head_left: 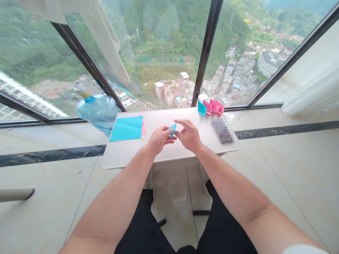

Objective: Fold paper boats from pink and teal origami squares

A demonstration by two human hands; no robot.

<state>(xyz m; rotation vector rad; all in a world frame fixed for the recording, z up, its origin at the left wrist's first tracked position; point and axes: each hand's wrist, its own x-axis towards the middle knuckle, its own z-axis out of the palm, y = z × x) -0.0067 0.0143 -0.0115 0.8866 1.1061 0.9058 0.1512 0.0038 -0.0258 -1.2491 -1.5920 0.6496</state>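
Both hands meet over the middle of a small pale table [127, 155]. My left hand [159, 139] and my right hand [188, 135] pinch a small folded piece of blue paper [172, 129] between their fingertips, held just above the tabletop. To the left lies a stack of flat paper squares, a blue sheet [126, 128] on top of a pink one [143, 129]. At the table's far edge stand finished folded paper pieces, one blue [201, 108] and pink ones [214, 106] beside it.
A dark phone [222, 131] lies on the table's right side. A large blue water bottle [97, 111] rests on its side left of the table against the floor-to-ceiling window. Tiled floor surrounds the table; my knees are below it.
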